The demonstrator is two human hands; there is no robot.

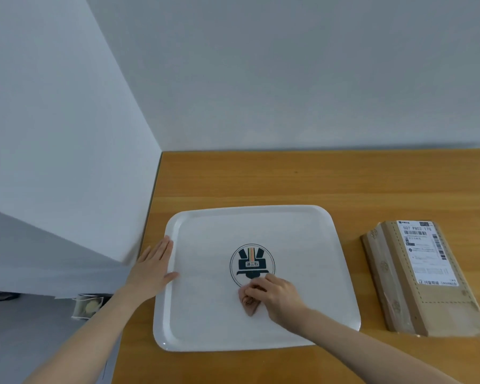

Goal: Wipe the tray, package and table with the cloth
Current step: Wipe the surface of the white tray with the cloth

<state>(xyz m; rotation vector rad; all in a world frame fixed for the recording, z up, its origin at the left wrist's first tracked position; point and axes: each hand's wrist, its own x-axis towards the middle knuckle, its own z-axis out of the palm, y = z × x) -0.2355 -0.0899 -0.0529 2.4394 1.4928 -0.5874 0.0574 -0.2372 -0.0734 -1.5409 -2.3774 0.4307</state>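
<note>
A white square tray (205,314) with a dark round logo lies on the wooden table (261,184). My right hand (275,296) grips a small pinkish-brown cloth (248,304) and presses it on the tray just below the logo; most of the cloth is hidden under the fingers. My left hand (153,268) lies flat with straight fingers against the tray's left rim. A brown cardboard package (399,286) with a white shipping label lies on the table to the right of the tray, apart from it.
The table's left edge runs beside a white wall that meets the back wall in a corner. Grey floor shows at the lower left, with a small patterned object (88,306) on it. Bare wood lies behind the tray and around the package.
</note>
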